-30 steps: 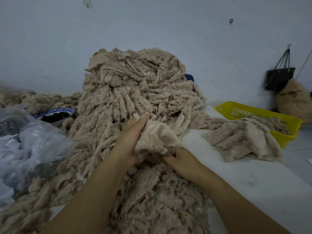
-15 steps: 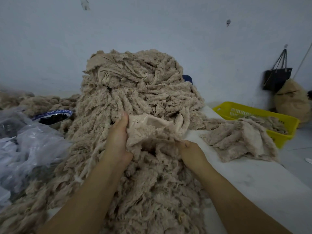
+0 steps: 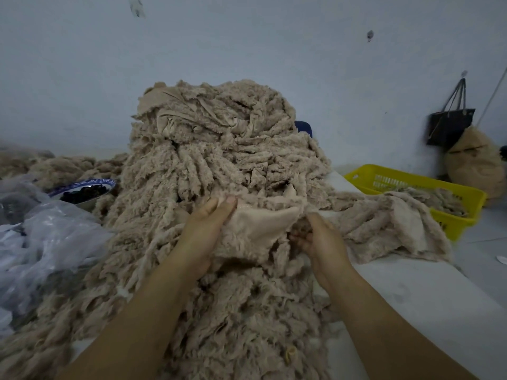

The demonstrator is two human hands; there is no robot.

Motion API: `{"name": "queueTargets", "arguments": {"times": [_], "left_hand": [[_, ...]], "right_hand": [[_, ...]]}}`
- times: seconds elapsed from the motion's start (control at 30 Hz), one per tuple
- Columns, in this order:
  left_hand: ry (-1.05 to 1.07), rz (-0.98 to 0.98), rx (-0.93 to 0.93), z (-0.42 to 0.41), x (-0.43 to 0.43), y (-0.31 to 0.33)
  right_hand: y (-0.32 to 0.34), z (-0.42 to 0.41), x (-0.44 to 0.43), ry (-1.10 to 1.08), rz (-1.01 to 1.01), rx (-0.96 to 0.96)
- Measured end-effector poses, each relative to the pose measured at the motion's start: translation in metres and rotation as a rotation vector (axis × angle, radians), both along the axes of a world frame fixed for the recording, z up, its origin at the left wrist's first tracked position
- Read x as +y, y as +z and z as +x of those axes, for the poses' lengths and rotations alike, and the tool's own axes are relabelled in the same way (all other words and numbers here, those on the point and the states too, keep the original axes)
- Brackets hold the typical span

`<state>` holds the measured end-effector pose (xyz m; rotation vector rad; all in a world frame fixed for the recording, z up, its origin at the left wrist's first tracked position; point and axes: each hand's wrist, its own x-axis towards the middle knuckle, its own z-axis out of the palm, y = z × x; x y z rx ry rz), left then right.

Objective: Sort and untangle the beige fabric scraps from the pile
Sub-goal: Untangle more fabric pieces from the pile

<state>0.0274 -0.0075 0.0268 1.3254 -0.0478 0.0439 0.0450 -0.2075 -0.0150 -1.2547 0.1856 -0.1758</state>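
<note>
Beige scrap in L hand & R hand, atop pile

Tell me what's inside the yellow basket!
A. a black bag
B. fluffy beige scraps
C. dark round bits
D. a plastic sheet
B: beige scraps lie in the basket. The dark bits sit in the bowl on the left, and the bag hangs on the wall.
</note>
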Motion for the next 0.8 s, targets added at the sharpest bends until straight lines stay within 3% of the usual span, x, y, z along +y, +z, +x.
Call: {"name": "queueTargets", "arguments": {"times": [0.2, 0.27, 0.4, 0.53, 0.67, 0.8], "left_hand": [[0.002, 0.016, -0.011, 0.005, 0.004, -0.001], [-0.021, 0.045, -0.004, 0.003, 0.003, 0.001], [-0.077, 0.054, -0.014, -0.005, 0.000, 0.009], [-0.072, 0.252, -0.069, -0.008, -0.005, 0.007], [-0.098, 0.315, -0.111, -0.011, -0.012, 0.009], [-0.123, 0.330, -0.113, -0.011, -0.013, 0.009]], "right_hand": [[0.006, -0.005, 0.012, 0.153, 0.058, -0.076], [0.009, -0.009, 0.013, 0.129, -0.065, -0.045], [0.008, -0.015, 0.008, -0.086, -0.560, -0.159], [0.013, -0.028, 0.018, -0.014, -0.647, -0.377], [0.011, -0.033, 0.034, 0.301, -0.741, -0.325], [0.008, -0.028, 0.034, 0.242, -0.748, -0.291]]}}
